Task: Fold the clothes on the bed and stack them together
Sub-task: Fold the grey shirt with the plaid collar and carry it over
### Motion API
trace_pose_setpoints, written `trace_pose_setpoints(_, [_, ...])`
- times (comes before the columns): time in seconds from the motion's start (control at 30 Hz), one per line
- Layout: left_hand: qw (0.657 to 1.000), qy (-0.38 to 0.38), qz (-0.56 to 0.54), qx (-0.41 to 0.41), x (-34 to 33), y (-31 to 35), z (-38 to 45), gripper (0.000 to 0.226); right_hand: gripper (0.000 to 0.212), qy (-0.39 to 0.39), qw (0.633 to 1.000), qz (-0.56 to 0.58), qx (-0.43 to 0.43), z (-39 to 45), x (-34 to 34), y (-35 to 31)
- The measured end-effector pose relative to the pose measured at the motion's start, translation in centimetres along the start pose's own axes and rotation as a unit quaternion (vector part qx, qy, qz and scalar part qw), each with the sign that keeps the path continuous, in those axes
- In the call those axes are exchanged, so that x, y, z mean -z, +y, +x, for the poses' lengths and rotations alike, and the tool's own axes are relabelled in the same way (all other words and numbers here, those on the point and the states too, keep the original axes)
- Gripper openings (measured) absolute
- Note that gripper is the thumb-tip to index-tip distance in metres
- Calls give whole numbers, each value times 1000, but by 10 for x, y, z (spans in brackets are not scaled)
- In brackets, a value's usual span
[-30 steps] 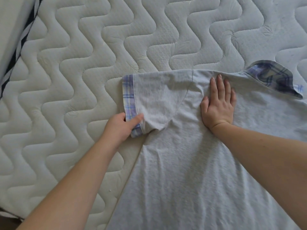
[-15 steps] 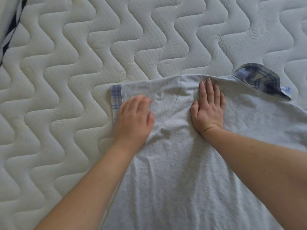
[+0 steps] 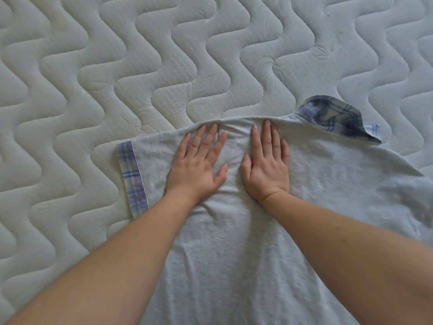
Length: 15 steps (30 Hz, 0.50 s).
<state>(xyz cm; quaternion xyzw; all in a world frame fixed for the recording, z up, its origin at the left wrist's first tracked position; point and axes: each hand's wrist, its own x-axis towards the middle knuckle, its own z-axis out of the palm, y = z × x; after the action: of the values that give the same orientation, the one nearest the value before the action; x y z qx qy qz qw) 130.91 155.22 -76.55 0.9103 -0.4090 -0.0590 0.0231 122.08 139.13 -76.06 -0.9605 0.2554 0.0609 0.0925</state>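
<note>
**Smoothing the shirt flat before the first fold**

The quilted mattress [image 3: 98,95] is filling the view, and the grey shirt [image 3: 234,254] is lying spread across its near right part, running from the shoulder line down out of the bottom edge. No fold is showing yet, so the step in hand is looking like the flattening that comes before folding; stacking is some way off, and no other clothes are showing. The short sleeve [image 3: 154,170] is lying out to the left with its plaid cuff [image 3: 132,179] flat on the mattress, while the plaid collar [image 3: 337,118] is curling up at the far right.

The next move is probably calling for a pinch on the sleeve, to carry it inward over the body.

The left hand [image 3: 199,167] is pressing flat on the sleeve near the shoulder, fingers straight and spread, gripping nothing. The right hand [image 3: 267,165] is lying just beside it, palm down on the shoulder, fingers straight, also holding nothing.
</note>
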Motion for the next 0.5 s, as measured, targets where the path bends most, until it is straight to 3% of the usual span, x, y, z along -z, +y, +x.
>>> trace_pose_setpoints(0.37, [1000, -6, 20, 5, -5, 0, 6, 79, 69, 13, 1000, 15, 22, 4, -7, 4])
trace_pose_setpoints(0.5, [995, -75, 67, 25, 11, 7, 9, 72, 68, -18, 999, 24, 18, 3, 1, 3])
